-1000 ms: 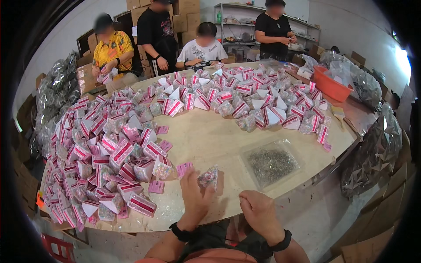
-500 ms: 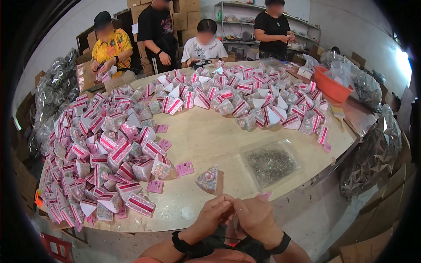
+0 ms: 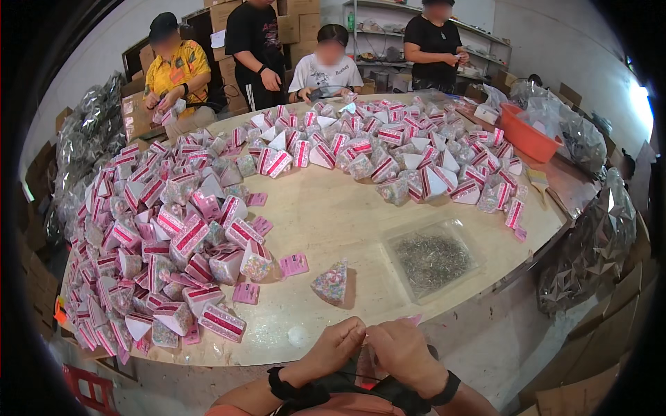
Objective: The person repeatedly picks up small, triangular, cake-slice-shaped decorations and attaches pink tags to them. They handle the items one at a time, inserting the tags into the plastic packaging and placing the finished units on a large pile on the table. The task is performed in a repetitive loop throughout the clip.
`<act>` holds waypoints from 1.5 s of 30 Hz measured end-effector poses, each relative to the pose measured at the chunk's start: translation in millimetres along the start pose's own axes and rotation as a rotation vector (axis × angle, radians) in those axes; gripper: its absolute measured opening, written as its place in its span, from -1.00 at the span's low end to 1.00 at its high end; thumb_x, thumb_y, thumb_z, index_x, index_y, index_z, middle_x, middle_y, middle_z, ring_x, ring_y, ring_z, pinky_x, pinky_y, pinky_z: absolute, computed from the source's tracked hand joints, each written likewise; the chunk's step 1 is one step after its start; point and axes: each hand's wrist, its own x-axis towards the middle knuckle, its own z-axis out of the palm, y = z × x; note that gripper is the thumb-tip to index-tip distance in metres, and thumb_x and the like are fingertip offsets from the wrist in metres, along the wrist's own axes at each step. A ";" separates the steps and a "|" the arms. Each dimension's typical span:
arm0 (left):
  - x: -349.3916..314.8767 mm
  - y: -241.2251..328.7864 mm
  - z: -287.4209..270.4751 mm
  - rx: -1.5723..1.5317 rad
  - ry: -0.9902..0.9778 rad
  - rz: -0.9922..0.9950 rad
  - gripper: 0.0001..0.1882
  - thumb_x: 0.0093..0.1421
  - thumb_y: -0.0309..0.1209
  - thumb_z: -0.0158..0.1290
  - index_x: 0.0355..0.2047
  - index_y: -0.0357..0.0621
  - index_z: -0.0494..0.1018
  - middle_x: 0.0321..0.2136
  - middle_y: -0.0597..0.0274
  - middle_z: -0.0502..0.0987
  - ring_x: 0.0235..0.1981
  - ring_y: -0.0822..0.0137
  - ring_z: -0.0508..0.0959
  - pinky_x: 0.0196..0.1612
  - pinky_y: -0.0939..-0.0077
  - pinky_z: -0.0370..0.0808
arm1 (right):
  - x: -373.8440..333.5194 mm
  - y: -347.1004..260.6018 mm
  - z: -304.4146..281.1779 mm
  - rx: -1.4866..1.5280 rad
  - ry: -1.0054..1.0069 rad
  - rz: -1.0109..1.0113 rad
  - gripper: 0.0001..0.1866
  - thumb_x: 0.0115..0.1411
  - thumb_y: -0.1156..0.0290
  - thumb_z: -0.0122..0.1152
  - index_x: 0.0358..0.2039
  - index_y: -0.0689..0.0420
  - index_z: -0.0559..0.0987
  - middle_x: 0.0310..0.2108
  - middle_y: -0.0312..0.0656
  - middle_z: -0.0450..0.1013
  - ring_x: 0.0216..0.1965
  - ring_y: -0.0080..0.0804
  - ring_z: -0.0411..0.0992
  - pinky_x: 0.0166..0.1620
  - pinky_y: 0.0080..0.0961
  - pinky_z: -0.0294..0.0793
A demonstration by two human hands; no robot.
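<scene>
Over the table's near edge, my left hand (image 3: 334, 350) and my right hand (image 3: 406, 353) meet at the fingertips. Both are closed in a pinch. Whatever is between the left fingers is too small and hidden to name. A corner of a pink card (image 3: 415, 319) sticks out beyond my right hand, which grips it; the rest is covered. Just past my hands lies a cake-slice-shaped ornament (image 3: 330, 283) with a beaded, multicoloured side. To its right is a clear plastic tray (image 3: 463, 283) holding many thin metal pieces. A small white round thing (image 3: 298, 338) rests left of my left hand.
Cake-slice ornaments (image 3: 222, 322) with pink bands heap along the left and far table (image 3: 316, 208). Pink cards (image 3: 293, 265) hang from some. An orange basin (image 3: 527, 135) and a brush (image 3: 538, 182) are at right. Several people work opposite. Cartons and silvery bags (image 3: 590, 243) flank the table.
My hands have moved slightly lower, still meeting at the fingertips. The pink card's corner has shifted down a little with the right hand. The view has tilted slightly.
</scene>
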 end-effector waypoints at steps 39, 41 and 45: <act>50.1 -25.6 -59.6 0.663 0.111 0.204 -0.27 0.06 -0.20 0.11 0.20 -0.18 0.14 0.01 -0.17 0.28 0.00 -0.07 0.33 0.08 0.20 0.27 | -36.8 -4.9 12.2 0.249 0.019 0.243 -0.76 0.02 0.43 0.25 -0.28 0.20 0.51 -0.40 -0.13 0.49 -0.43 -0.12 0.46 -0.36 -0.30 0.44; 51.9 -30.0 -60.4 0.648 0.076 0.223 -0.32 0.11 -0.21 0.05 0.20 -0.20 0.14 0.02 -0.17 0.29 0.00 -0.09 0.32 0.10 0.19 0.24 | -37.5 -5.3 13.3 0.232 0.000 0.247 -0.76 0.02 0.43 0.25 -0.28 0.20 0.51 -0.40 -0.13 0.49 -0.43 -0.12 0.46 -0.36 -0.30 0.44; 55.4 -37.0 -59.5 0.575 0.077 0.208 -0.32 0.15 -0.18 0.03 0.20 -0.26 0.13 0.00 -0.19 0.31 -0.02 -0.06 0.34 0.08 0.22 0.25 | -37.5 -7.3 16.9 0.260 0.024 0.258 -0.82 0.08 0.37 0.20 -0.30 0.13 0.48 -0.48 -0.12 0.44 -0.41 -0.10 0.44 -0.34 -0.27 0.41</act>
